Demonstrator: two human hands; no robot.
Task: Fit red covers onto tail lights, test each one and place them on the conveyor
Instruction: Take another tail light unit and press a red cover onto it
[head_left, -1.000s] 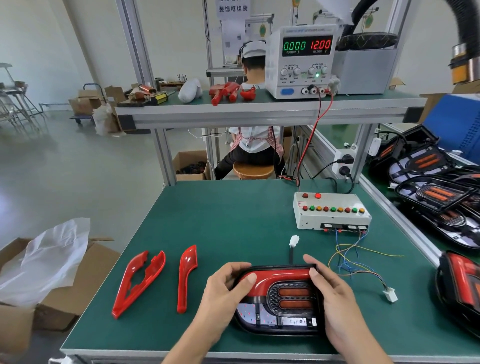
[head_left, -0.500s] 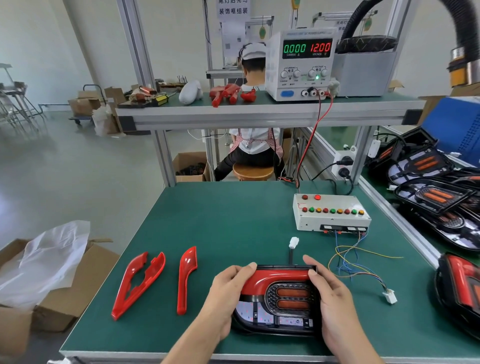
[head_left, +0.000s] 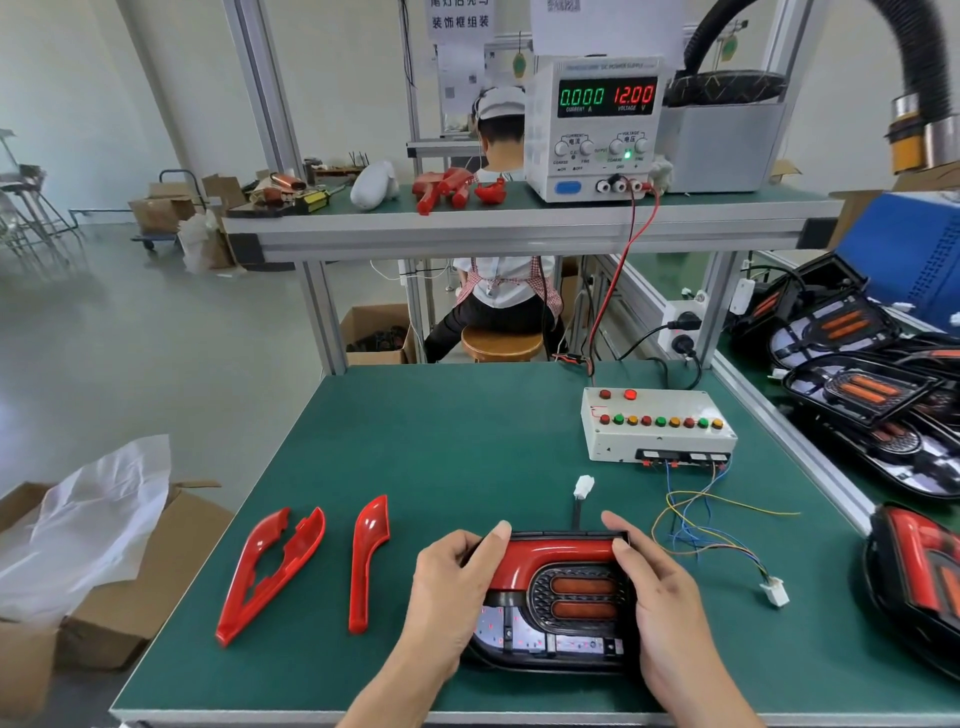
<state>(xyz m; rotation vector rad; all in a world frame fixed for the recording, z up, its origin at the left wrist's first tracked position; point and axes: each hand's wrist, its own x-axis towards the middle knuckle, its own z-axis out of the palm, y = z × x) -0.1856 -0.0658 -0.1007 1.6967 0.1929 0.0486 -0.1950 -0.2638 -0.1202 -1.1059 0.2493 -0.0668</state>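
We grip the tail light (head_left: 558, 597) at the near edge of the green bench (head_left: 441, 441), left hand (head_left: 452, 592) and right hand (head_left: 660, 597) clasping its sides, thumbs pressing the red cover (head_left: 550, 561), two loose covers (head_left: 311, 566) lying to the left.

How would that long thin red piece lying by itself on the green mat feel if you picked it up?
The narrow red cover looks like thin glossy moulded plastic, so probably light and fairly stiff, perhaps flexing a little along its length. Its shiny surface may feel slick. It lies flat, so rolling seems unlikely.
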